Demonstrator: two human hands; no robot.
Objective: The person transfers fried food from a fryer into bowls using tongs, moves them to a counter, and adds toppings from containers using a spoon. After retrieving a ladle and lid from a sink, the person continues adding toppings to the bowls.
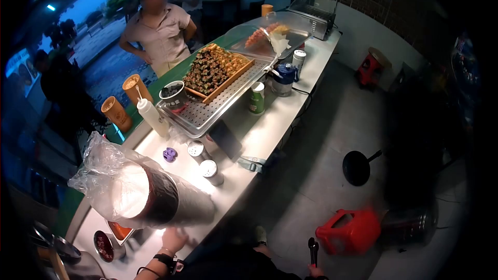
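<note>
My left hand (175,240), with a dark watch at the wrist, is low over the white counter, just below a large stack of round containers (163,194) in clear plastic. Its fingers are smeared by motion. At the bottom edge my right hand (316,271) grips black tongs (313,249), which point up over the floor. Left of my left hand are a metal cup of red sauce (105,245) and a tray of orange-red sauce (120,231).
Along the counter (275,135) stand shaker cans (211,172), a squeeze bottle (152,116), a green can (257,98) and a tray of skewered food (215,70). A person (158,31) stands across it. A red stool (347,232) and black pan (357,168) are at right.
</note>
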